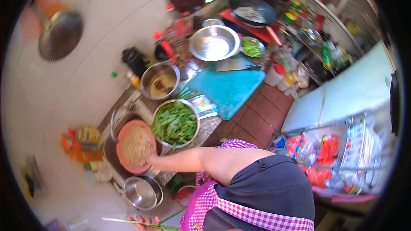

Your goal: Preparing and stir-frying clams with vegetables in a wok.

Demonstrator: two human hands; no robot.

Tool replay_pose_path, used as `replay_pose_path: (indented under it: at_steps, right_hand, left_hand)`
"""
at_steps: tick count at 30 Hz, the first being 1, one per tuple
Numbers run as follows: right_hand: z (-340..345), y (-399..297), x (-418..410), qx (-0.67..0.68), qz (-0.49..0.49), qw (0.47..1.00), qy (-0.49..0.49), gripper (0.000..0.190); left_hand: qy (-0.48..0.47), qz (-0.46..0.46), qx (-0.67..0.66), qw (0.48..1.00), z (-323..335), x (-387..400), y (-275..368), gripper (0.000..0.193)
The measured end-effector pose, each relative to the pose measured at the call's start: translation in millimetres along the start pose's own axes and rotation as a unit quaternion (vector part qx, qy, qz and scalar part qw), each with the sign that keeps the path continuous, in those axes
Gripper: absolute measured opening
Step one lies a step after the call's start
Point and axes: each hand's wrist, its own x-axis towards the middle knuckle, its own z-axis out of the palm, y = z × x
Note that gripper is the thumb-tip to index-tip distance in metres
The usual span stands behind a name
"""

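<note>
At the bottom edge, my left hand (146, 224) holds a few scallion stalks (125, 220), white end pointing left. My right arm reaches across to the sink, where my right hand (153, 162) is at the rim of a pink plastic basin (123, 158). That hand is blurred, and its fingers cannot be made out. Pale noodle-like strands (138, 144) fill the basin, which sits in the metal sink (110, 152). Beside it, a steel bowl heaped with leafy greens (175, 123) stands on the counter. Steel bowls (139, 192) are stacked on the sink's near side.
A cleaver (231, 65) lies on the blue cutting board (228, 85), which overhangs the counter edge. Farther back stand a steel basin (214, 43), a dish of chopped greens (252, 47) and a wok (252, 11). A pot with liquid (160, 81) is near the faucet (113, 123).
</note>
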Motion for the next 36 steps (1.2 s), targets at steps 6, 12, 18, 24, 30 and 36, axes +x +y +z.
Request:
replay_pose_path:
  at_steps: [6, 12, 18, 24, 30, 36]
  right_hand:
    - [-154, -140, -166, -0.217, 0.054, 0.907, -0.358, 0.042]
    - [-427, -263, -232, -0.512, -0.14, 0.842, 0.095, 0.029]
    - [-626, -325, -277, -0.138, -0.133, 0.949, 0.249, 0.022]
    - [-697, -416, -265, -0.083, -0.176, 0.956, 0.222, 0.022]
    - [-756, -537, -205, -0.043, -0.24, 0.946, 0.212, 0.022]
    - [-850, -671, -128, -0.128, -0.271, 0.91, 0.288, 0.02]
  left_hand:
    - [-0.232, -0.157, 0.109, 0.954, 90, 79, -56, 0.032]
    - [-0.36, 0.077, 0.633, 0.681, 236, 115, -226, 0.028]
    - [-0.332, 0.172, 0.788, 0.489, 264, 191, -428, 0.028]
    - [-0.134, 0.328, 0.839, 0.414, 243, 224, -539, 0.027]
    - [-0.106, 0.272, 0.815, 0.5, 276, 240, -559, 0.022]
    - [-0.114, 0.347, 0.778, 0.511, 287, 261, -559, 0.045]
